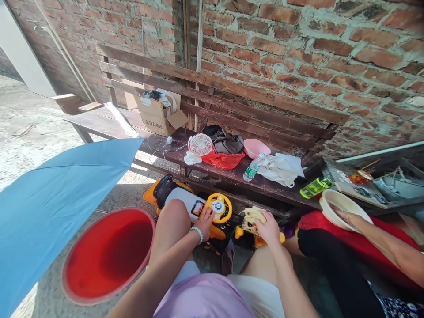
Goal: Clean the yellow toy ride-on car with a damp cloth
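Observation:
My left hand [204, 223], with a pale bead bracelet at the wrist, lies against the near left rim of a yellow steering wheel [226, 217]. Its fingers are stretched out over the rim. The wheel belongs to a yellow, white and black ride-on toy car [180, 198] between my knees and the bench. In my right hand [267, 226] is a bunched, pale yellow cloth [253, 215] with dark stains, closed in the fingers to the right of the wheel. Yellow parts of the toy [260, 241] show below the cloth. My palm hides some of the cloth.
A large red tub [109, 256] stands at left, beneath a blue umbrella [73, 176]. The wooden bench [159, 148] bears a cardboard box [159, 115], fan [200, 145], pink basin [256, 148] and water bottle [253, 168]. At right, another person's hand reaches into a cream basin [359, 207].

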`<state>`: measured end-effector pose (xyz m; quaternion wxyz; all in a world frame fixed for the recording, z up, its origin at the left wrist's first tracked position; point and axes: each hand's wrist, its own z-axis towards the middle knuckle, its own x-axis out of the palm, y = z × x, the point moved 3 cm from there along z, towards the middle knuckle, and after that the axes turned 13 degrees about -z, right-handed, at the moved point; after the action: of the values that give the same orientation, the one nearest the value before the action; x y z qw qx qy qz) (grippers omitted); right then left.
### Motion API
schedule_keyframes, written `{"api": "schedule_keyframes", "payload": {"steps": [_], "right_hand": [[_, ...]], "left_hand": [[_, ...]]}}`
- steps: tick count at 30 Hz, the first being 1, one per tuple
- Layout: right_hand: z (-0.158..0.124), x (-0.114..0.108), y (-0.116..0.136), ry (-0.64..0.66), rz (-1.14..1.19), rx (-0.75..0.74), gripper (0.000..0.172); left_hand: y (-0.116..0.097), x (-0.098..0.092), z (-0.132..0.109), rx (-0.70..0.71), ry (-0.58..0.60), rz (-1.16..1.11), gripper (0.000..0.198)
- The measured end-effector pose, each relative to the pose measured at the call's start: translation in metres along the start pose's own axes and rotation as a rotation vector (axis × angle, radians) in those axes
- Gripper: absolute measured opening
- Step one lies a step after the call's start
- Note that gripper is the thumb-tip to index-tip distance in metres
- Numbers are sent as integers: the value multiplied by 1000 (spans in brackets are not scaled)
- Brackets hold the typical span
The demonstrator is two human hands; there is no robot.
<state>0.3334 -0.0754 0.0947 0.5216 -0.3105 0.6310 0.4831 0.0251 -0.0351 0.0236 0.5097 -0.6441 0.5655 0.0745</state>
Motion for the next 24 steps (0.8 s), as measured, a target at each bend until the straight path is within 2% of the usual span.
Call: {"api": "schedule_keyframes", "payload": {"steps": [3, 5, 7, 10, 13, 17, 22, 24], "right_hand": [[15, -13, -20, -251, 96, 133, 72], [21, -8, -21, -294, 67, 153, 79], [23, 12, -13, -213, -35, 114, 70], [16, 53, -4, -14, -208, 92, 47], [11, 76, -8, 35, -281, 77, 42], [14, 71, -33, 95, -351, 49, 41], [16, 53, -85, 169, -459, 182, 37], [15, 50, -98, 211, -475, 245, 39]], "left_hand": [[1, 1, 2, -2, 5, -6, 107], [4, 4, 4, 3, -3, -16, 107], [8, 7, 6, 13, -16, -21, 109], [13, 10, 9, 11, -24, -19, 111], [13, 9, 8, 1, -27, 9, 109], [11, 6, 4, 5, -27, 34, 107], [11, 6, 4, 3, -22, 74, 108], [11, 7, 5, 3, -35, 87, 106]]}}
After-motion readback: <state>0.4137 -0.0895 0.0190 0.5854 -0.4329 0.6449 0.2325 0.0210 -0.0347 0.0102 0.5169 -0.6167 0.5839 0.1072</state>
